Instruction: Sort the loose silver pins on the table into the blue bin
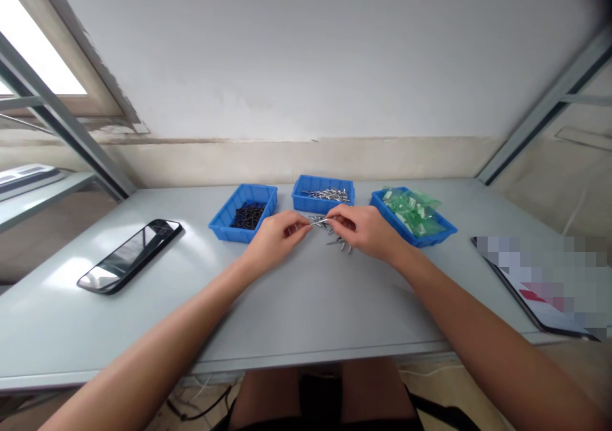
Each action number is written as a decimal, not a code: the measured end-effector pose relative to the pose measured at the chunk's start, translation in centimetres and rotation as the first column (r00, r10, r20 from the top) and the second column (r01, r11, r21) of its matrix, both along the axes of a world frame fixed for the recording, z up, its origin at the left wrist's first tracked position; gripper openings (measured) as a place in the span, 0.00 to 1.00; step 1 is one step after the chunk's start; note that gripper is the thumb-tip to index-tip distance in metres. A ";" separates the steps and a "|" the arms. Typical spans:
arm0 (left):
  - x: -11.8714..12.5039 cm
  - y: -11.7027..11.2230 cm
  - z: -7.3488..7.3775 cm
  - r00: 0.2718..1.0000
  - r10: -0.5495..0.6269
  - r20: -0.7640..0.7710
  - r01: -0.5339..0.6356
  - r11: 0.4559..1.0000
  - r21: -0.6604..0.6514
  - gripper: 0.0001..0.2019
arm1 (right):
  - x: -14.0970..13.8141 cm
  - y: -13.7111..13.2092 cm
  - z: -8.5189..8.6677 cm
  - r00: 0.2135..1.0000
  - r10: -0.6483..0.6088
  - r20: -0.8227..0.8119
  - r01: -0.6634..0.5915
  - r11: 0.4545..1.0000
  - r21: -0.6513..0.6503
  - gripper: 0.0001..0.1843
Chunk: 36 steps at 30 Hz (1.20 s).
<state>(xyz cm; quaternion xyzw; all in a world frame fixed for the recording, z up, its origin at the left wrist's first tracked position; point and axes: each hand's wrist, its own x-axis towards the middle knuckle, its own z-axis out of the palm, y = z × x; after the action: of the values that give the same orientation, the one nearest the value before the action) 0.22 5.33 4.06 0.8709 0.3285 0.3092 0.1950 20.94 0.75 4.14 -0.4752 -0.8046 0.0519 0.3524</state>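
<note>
My left hand (276, 243) and my right hand (364, 230) meet above the middle of the table, thumbs and fingers pinched. A thin silver metal pin (319, 221) runs between their fingertips, one end in each pinch. Beneath and beside my right hand lie several loose silver pins (342, 245), partly hidden by its fingers. Just behind them is a blue bin (310, 204) with more silver pins (332, 194) in it. To the left, close to my left hand, a second blue bin (227, 232) holds dark screw-like pieces (248, 215); they are too small to make out exactly.
At the right, a blue bin (442, 233) contains green plastic bags (415, 213). A black device with a glossy screen (131, 255) lies on the left of the grey table (306, 316). Another flat device (530, 294) is at the right edge. Metal frame posts (530, 115) stand on both sides.
</note>
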 end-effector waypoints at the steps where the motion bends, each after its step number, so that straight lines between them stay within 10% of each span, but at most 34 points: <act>1: 0.0 0.0 0.1 1.000 0.015 0.014 -0.015 1.000 0.009 0.08 | 0.0 0.0 0.0 1.000 -0.002 0.007 0.002 1.000 -0.009 0.08; 15: 0.1 -0.4 0.3 0.998 -0.040 0.057 0.036 0.997 0.069 0.07 | -0.6 0.5 -0.9 0.979 0.138 0.151 -0.111 0.979 -0.173 0.08; 36: 0.1 -0.1 -0.4 0.991 -0.112 -0.072 0.107 0.991 -0.076 0.08 | -0.4 -0.1 -0.2 0.996 0.070 -0.058 -0.068 0.997 0.031 0.09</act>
<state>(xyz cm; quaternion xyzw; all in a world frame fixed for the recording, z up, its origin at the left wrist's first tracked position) 0.28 5.25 3.64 0.8911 0.2983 0.2528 0.2302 20.53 0.67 3.96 -0.4402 -0.8105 0.0664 0.3806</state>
